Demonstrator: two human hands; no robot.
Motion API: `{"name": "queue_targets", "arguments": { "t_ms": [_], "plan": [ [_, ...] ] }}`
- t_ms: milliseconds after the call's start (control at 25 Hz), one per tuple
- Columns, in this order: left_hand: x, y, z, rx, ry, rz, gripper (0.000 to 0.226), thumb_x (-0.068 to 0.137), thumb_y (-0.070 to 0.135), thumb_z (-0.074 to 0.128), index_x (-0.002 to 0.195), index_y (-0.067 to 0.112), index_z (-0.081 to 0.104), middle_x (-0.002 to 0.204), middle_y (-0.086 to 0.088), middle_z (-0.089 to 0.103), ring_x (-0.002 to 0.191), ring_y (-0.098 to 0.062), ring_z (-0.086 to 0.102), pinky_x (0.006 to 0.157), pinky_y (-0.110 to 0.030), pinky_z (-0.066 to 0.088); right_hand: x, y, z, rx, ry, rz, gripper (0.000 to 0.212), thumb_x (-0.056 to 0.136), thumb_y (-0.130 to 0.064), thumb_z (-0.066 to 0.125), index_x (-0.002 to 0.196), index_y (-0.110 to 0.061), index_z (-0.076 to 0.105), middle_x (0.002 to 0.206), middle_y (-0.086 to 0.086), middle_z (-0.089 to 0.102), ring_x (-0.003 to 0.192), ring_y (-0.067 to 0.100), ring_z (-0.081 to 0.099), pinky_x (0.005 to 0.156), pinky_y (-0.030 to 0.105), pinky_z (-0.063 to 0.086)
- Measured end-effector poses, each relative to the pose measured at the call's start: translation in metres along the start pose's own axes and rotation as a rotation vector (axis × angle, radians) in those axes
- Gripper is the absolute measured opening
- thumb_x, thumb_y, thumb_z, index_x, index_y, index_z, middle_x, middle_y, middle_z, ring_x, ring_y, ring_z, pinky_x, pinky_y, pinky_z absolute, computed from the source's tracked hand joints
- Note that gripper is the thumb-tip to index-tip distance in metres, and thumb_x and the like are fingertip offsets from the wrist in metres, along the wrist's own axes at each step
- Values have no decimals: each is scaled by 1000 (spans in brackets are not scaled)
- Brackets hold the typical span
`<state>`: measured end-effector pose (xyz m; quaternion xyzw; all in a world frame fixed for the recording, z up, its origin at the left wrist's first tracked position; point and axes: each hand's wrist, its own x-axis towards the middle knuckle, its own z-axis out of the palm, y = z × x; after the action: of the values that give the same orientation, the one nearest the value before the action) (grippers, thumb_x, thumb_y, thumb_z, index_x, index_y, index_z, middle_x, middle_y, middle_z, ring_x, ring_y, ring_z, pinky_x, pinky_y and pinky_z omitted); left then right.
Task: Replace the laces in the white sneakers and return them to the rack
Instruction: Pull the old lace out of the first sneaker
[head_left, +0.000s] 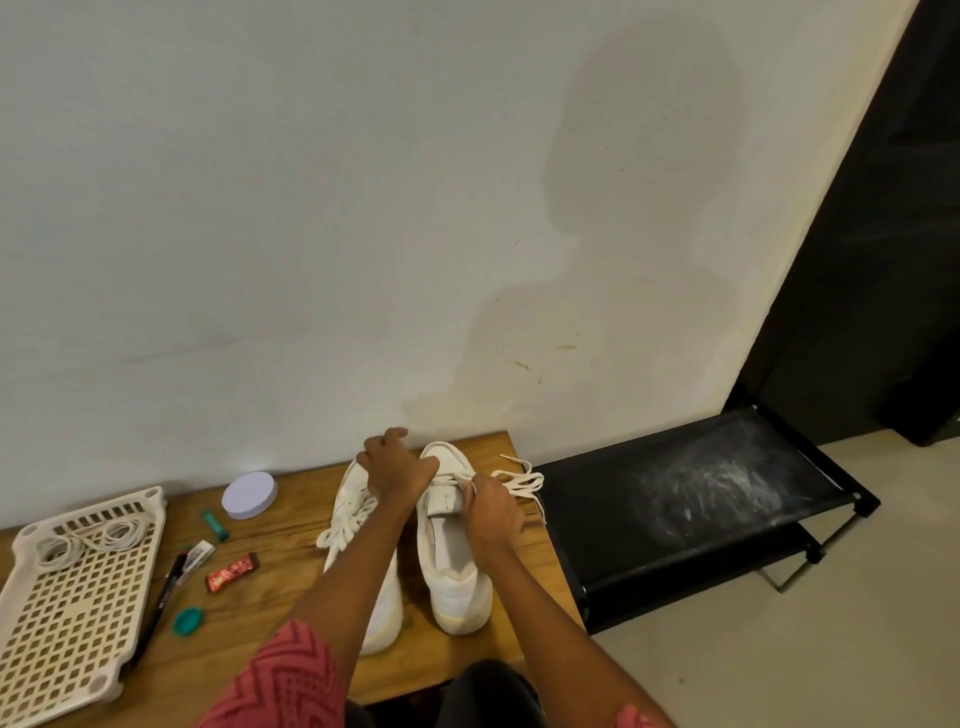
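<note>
Right sneaker (457, 551): stood on the worktop (270, 597), toe to the wall, lace (519, 480) trailed off its right side.
Right hand (493, 512): lace pinched at the upper eyelets, seemingly for threading.
Left hand (397, 465): fingers curled over the toes, apparently as a brace.
Left sneaker (358, 514): kept alongside.
Rack (691, 499): black, just beside the worktop.

My sneakers (457, 566) and their laces (519, 480) are white, the worktop (270, 597) brown wood, the rack (701, 499) black with pale smears, my sleeve (280, 680) red zigzag, the tray (78, 597) cream lattice, the round lid (249, 494) lilac
</note>
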<state>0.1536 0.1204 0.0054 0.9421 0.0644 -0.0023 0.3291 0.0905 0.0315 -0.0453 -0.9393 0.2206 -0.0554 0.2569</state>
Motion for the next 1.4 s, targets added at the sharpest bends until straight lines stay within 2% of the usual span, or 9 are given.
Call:
{"name": "queue_targets", "arguments": {
  "t_ms": [80,160,240,320,520,800,920,1160,1400],
  "plan": [
    [1,10,10,37,-47,195,57,73,12,66,126,20,48,128,-4,48,121,-26,39,79,-32,42,0,-1,-2,5,-16,21,27,100,-30,43,119,-15,56,115,3,62,101,16,62,78,23,48],
    [-1,17,20,299,-170,364,51,78,15,65,126,20,48,120,0,58,118,-23,45,83,-30,43,1,1,-1,14,-24,29,24,97,-25,48,117,-14,56,114,4,63,100,18,62,79,24,48],
    [-2,15,29,577,-208,434,39,84,21,61,121,19,51,118,-1,61,116,-21,51,86,-30,45,1,1,-1,23,-24,27,23,96,-23,51,116,-14,56,114,4,63,101,18,62,76,23,47],
    [-3,10,37,613,-175,428,31,85,18,58,116,17,54,116,-3,61,111,-21,56,82,-29,46,2,2,-1,10,-25,15,25,97,-25,50,119,-14,55,116,4,62,102,17,61,78,23,47],
    [-2,-2,41,316,-103,384,33,84,10,54,114,21,60,112,-3,63,108,-21,58,80,-29,44,3,3,1,1,-33,1,28,99,-24,46,124,-14,52,121,5,59,108,18,59,85,25,47],
    [-2,-3,6,-313,437,-15,22,92,2,48,104,14,63,103,-18,57,96,-35,58,66,-32,44,1,1,3,16,-2,-12,32,101,-34,36,117,-16,57,112,3,64,98,16,62,77,24,50],
    [9,2,-17,-373,530,-35,24,93,1,47,111,9,61,107,-22,57,100,-37,56,68,-30,39,2,2,3,-4,-5,-21,34,102,-35,34,119,-16,56,114,2,63,99,15,62,76,22,48],
    [6,6,2,167,39,108,53,81,4,63,130,18,46,132,-10,43,121,-30,39,83,-35,46,3,2,4,-22,1,-10,33,101,-35,35,119,-16,56,114,2,63,99,15,62,78,24,50],
    [-10,9,39,621,-152,537,48,88,17,55,134,21,40,133,1,50,126,-21,42,92,-32,44,3,2,5,2,-11,15,22,96,-26,52,115,-16,56,112,3,63,99,16,62,79,26,50]
  ]
}}
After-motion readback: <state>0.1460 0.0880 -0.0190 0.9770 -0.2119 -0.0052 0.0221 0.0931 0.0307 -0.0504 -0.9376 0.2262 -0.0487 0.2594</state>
